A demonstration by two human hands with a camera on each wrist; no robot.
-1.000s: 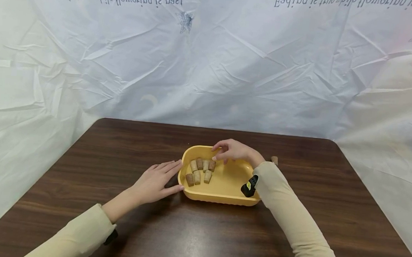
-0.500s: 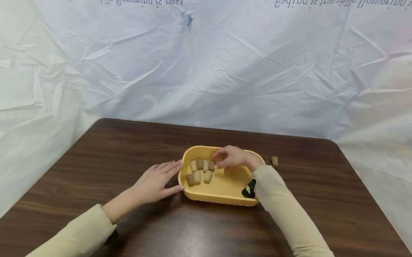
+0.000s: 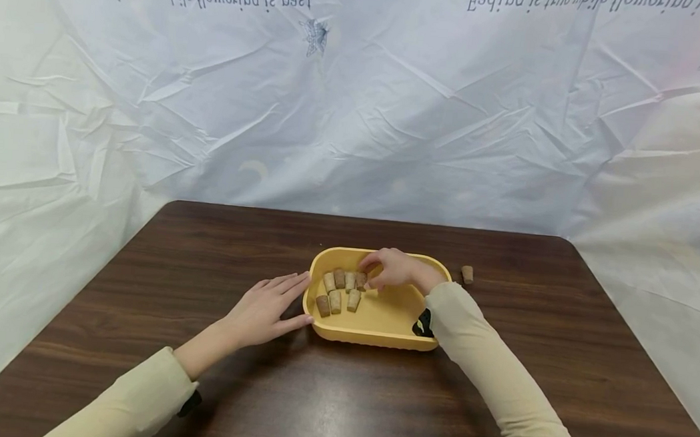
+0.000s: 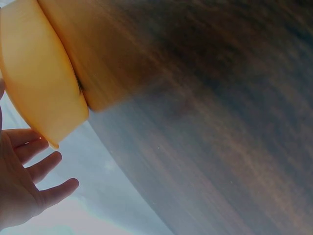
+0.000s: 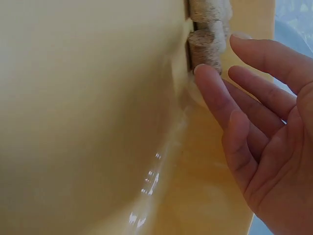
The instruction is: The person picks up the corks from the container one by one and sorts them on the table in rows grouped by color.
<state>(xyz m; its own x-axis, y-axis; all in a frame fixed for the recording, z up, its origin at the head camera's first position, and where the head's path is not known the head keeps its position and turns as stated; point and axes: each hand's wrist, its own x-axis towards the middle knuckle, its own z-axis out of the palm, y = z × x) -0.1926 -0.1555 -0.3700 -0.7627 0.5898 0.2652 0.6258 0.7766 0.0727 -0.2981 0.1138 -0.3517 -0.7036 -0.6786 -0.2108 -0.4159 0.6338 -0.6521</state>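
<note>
My left hand [image 3: 269,310] lies with straight fingers against the left rim of a yellow plastic tray [image 3: 379,339]; in the left wrist view its fingers [image 4: 46,166] are spread beside the tray's outer wall [image 4: 44,73]. Inside the tray, my right hand [image 3: 394,269] reaches over the far rim area. One fingertip touches the brown cork stopper [image 3: 361,281] at the right end of the back row. In the right wrist view that cork [image 5: 203,49] sits between the fingertip and the thumb, which stands apart from it. Several other tapered corks [image 3: 335,302] form two rows at the tray's left end.
A single cork [image 3: 467,274] stands on the dark wood table [image 3: 242,399] just right of the tray. White printed sheeting [image 3: 355,132] hangs behind the table and along both sides. A black wrist device [image 3: 423,323] on the right sleeve overlaps the tray's right end.
My right hand has lowered into the tray and its fingertips have come to the end cork of the back row. My left hand stays at the rim.
</note>
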